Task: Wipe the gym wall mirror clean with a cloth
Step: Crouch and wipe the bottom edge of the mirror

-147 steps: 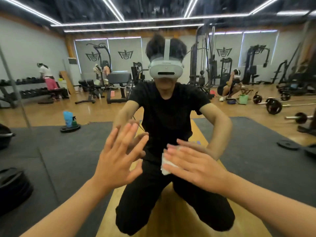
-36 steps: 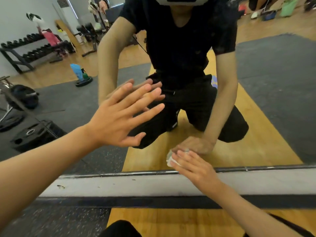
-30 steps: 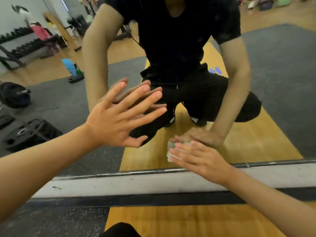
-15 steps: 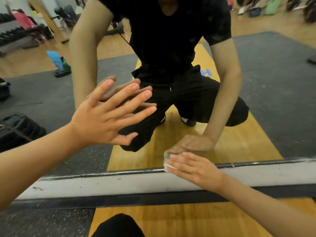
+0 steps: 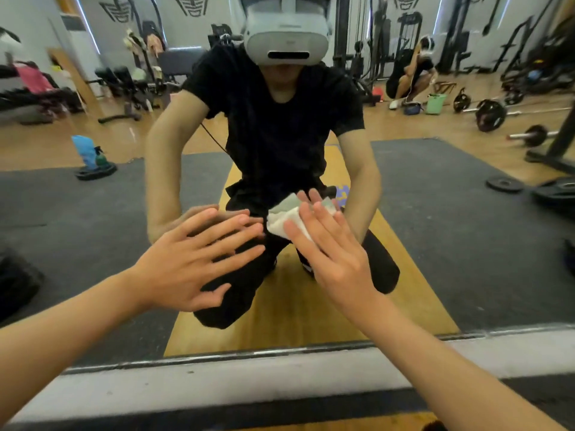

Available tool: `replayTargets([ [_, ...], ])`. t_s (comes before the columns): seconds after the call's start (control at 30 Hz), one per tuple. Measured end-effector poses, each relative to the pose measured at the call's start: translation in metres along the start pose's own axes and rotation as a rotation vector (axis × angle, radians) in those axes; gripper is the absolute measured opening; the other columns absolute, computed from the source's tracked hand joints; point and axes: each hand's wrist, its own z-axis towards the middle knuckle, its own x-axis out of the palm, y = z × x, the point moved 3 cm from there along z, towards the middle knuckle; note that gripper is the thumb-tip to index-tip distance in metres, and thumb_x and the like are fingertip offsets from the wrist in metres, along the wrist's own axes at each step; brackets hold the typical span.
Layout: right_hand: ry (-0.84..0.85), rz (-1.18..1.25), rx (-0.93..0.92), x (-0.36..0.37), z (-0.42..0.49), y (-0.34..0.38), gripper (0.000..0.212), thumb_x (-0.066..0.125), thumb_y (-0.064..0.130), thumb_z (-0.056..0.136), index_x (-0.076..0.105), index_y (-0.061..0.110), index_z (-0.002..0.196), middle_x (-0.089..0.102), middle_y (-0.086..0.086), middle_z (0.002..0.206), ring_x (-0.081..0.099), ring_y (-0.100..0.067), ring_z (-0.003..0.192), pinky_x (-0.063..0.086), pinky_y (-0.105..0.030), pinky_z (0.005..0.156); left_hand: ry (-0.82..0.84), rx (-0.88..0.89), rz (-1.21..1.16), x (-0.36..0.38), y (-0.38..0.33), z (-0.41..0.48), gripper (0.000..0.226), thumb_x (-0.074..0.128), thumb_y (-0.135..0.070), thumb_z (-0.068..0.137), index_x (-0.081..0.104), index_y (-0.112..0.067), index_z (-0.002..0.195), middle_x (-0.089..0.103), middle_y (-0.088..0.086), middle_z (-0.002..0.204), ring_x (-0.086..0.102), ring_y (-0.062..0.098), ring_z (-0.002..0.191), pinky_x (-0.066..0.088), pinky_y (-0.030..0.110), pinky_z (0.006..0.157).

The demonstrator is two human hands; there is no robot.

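- Pale blue spray bottle point(image 5: 83, 150) standing on a black round weight plate point(image 5: 96, 173).
- Light green plastic bucket point(image 5: 435, 103) near a black-plated barbell point(image 5: 491, 115) on the wooden floor point(image 5: 404, 126).

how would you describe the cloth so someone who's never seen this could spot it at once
Start at the big wall mirror filling the view. Low on the glass, in front of the kneeling reflection, two hands reach in. The cloth is the small crumpled white wad under the fingers of the right hand; the left hand beside it covers nothing.

Black T-shirt point(image 5: 280, 135), black trousers point(image 5: 245, 284), white headset point(image 5: 287, 42)
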Motion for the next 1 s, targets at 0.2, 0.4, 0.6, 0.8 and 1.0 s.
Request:
replayTargets([
  [0.2, -0.261, -0.072, 0.102, -0.018, 0.06, -0.004, 0.025, 0.063, 0.003, 0.104, 0.073, 0.007, 0.126, 0.057, -0.018, 0.146, 0.051, -0.034, 0.139, 0.046, -0.048, 0.113, -0.082, -0.084, -0.044, -0.038, 0.037, 0.029, 0.08, 0.048, -0.043, 0.1, 0.021, -0.012, 0.168, 0.006, 0.015, 0.177, 0.011, 0.032, 0.163, 0.008, 0.048, 0.133],
  [0.4, -0.577, -0.17, 0.566, -0.049, 0.043, -0.054, 0.019, 0.07, 0.001, 0.098, 0.074, 0.0, 0.117, 0.051, -0.01, 0.109, 0.049, -0.029, 0.091, 0.045, -0.031, 0.08, -0.092, 0.031, 0.127, -0.032, 0.051, 0.068, 0.084, 0.044, -0.054, 0.101, 0.023, -0.007, 0.167, 0.013, 0.018, 0.175, 0.014, 0.033, 0.162, 0.006, 0.049, 0.132],
  [0.6, -0.45, -0.076, 0.467, -0.01, 0.061, 0.019, 0.023, 0.064, 0.003, 0.101, 0.067, 0.005, 0.124, 0.057, -0.012, 0.092, 0.046, -0.026, 0.085, 0.043, -0.034, 0.077, -0.105, -0.012, 0.258, -0.028, 0.05, 0.067, 0.104, 0.033, -0.075, 0.099, 0.026, 0.008, 0.162, 0.015, 0.025, 0.173, 0.014, 0.033, 0.162, 0.007, 0.048, 0.132],
  [0.8, -0.711, -0.22, 0.609, -0.077, 0.064, -0.087, 0.018, 0.071, -0.001, 0.096, 0.075, 0.002, 0.113, 0.048, -0.004, 0.094, 0.056, -0.036, 0.082, 0.047, -0.036, 0.076, -0.133, -0.014, 0.352, -0.025, 0.049, 0.067, 0.107, 0.037, -0.078, 0.097, 0.032, 0.008, 0.16, 0.023, 0.025, 0.171, 0.024, 0.034, 0.158, 0.014, 0.051, 0.129],
  [1.0, -0.351, -0.099, 0.32, -0.027, 0.073, 0.002, 0.019, 0.066, 0.003, 0.099, 0.077, 0.003, 0.115, 0.059, -0.016, 0.078, 0.048, -0.029, 0.075, 0.04, -0.038, 0.068, -0.129, -0.006, 0.318, -0.025, 0.05, 0.066, 0.105, 0.034, -0.077, 0.099, 0.029, 0.008, 0.161, 0.018, 0.026, 0.172, 0.021, 0.034, 0.159, 0.011, 0.05, 0.13],
])
